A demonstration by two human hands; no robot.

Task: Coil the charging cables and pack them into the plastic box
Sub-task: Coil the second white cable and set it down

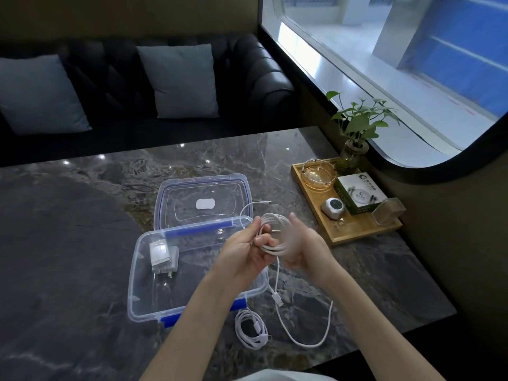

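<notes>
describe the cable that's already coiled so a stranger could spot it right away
On the marble table, find the clear plastic box with blue latches. Just off its near right corner lies the finished coil, a small flat white bundle, unlike the cable in hand.

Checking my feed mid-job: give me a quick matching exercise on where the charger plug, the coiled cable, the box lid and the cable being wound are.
Things:
1. charger plug
2. coiled cable
3. box lid
4. cable being wound

Places:
A. held by the left hand
B. on the table beyond the plastic box
C. inside the plastic box
D. on the table near the box's front corner

Pairs: 1-C, 2-D, 3-B, 4-A
</notes>
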